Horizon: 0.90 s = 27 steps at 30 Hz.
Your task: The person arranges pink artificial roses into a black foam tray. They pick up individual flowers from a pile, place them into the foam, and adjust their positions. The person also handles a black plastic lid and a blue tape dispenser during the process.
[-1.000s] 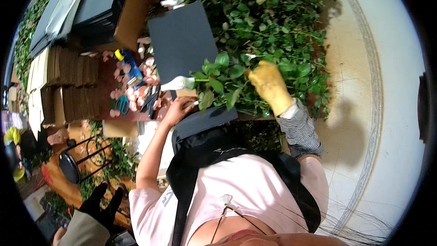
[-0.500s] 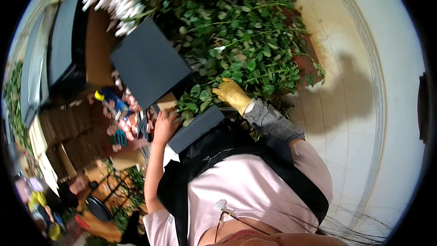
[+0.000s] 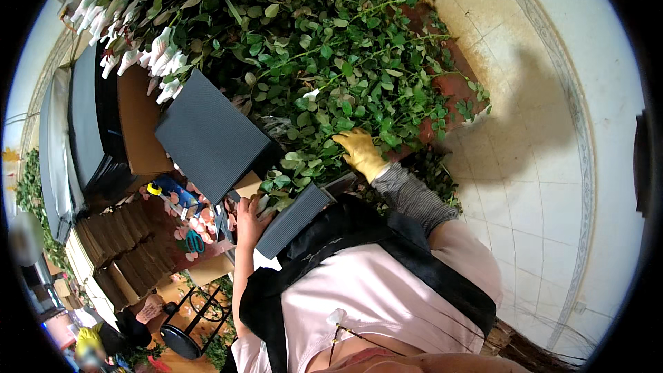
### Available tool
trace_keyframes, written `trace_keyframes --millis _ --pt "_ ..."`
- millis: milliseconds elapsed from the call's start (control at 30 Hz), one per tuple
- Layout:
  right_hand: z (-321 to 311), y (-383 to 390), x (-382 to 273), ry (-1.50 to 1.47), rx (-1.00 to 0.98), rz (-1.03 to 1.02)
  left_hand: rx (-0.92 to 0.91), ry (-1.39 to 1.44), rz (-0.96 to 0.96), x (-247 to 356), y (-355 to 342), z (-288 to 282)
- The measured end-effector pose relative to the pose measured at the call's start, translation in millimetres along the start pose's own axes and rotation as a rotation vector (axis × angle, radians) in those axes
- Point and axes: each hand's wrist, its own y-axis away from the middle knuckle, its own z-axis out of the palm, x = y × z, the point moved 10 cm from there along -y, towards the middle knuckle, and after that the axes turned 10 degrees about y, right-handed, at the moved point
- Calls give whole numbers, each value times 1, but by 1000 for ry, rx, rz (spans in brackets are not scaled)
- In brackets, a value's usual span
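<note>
My bare left hand [image 3: 250,222] is at the gap between a large dark ridged board [image 3: 210,135] and a smaller dark ridged block [image 3: 295,220]. Its fingers are curled beside a piece of brown cardboard [image 3: 247,185] and a pale shape; what they hold is hidden. My right hand [image 3: 362,152], in a yellow glove and grey knitted sleeve, closes over leafy flower stems [image 3: 324,135] at the near edge of a big green heap. One white-netted bud [image 3: 311,94] lies among the leaves. More white-netted flower heads [image 3: 162,55] hang at the far left.
Left of the ridged board lie teal-handled scissors [image 3: 194,241], pink petals [image 3: 204,222] and a blue item with a yellow cap [image 3: 178,193]. Stacked folded cardboard [image 3: 124,249] stands farther left, near a round black stool [image 3: 181,340]. Tiled floor [image 3: 511,186] is to the right.
The whole view has shifted slightly and looks sharper. My left hand stays by the ridged boards, and my gloved right hand remains on the stems with little visible movement.
</note>
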Motion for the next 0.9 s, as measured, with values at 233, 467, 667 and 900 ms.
trace_keyframes --millis 233,467,667,900 --pt "-111 -74 14 -643 -373 -3 -18 -12 -38 -5 11 -1" --pt "-129 -147 153 581 59 279 41 50 -34 -16 9 1" --pt "-272 -103 102 283 744 16 -5 57 -65 -9 9 -1" --pt "-185 -65 -62 132 -31 -450 -26 57 -113 -8 7 1"
